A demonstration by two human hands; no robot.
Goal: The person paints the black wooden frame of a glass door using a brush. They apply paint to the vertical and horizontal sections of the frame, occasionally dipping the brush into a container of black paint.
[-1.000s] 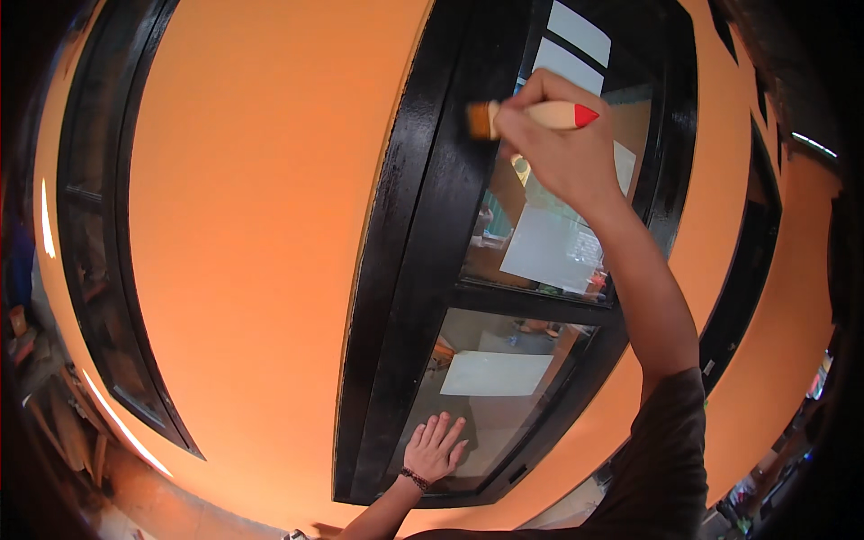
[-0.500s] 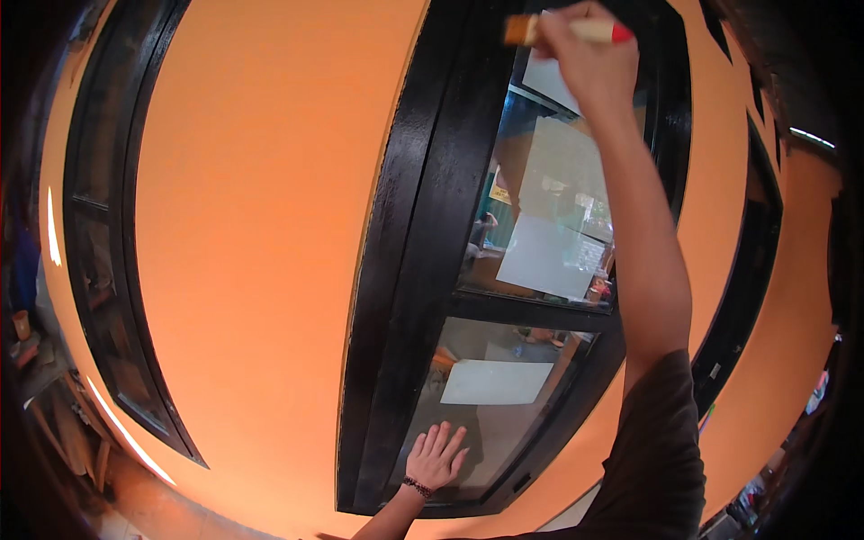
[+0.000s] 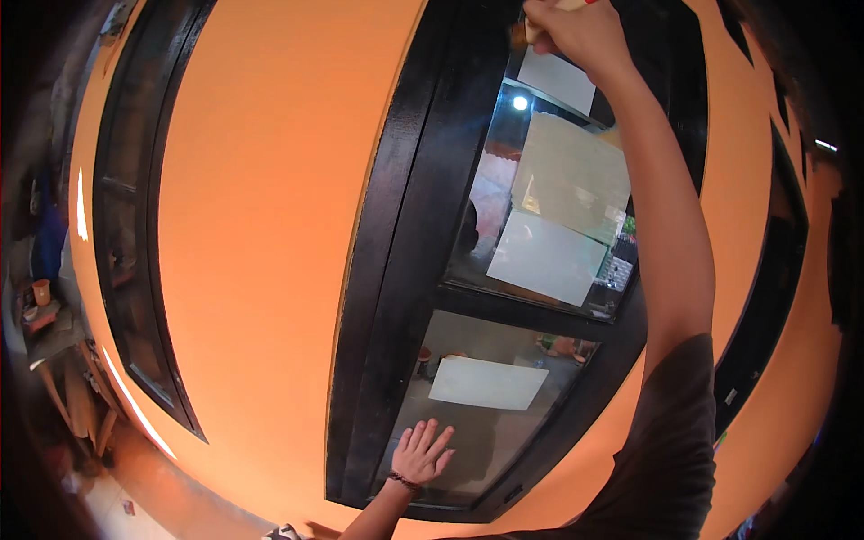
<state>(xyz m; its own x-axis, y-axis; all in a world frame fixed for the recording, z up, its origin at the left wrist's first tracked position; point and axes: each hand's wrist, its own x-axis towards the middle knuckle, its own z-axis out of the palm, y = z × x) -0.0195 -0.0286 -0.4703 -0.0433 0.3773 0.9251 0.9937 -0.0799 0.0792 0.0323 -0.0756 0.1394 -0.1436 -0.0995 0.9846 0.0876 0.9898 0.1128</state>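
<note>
My right hand is raised at the top of the view, closed around a paintbrush with a light handle and brown bristles. The bristles point left, by the upper part of the black window frame; whether they touch it I cannot tell. Low down, my left hand lies with fingers spread against the lower glass pane. A beaded bracelet circles that wrist. Pale sheets show in the upper pane, and a white sheet shows in the lower one.
Orange wall surrounds the frame. Another dark window stands to the left, and a further dark frame is at the right. At the far left, an orange cup rests on a cluttered ledge above some boards.
My right hand and the brush appear slightly higher, the brush partly leaving the top edge. The whole view has shifted a little, and the reflections differ. My left hand stays on the lower pane.
</note>
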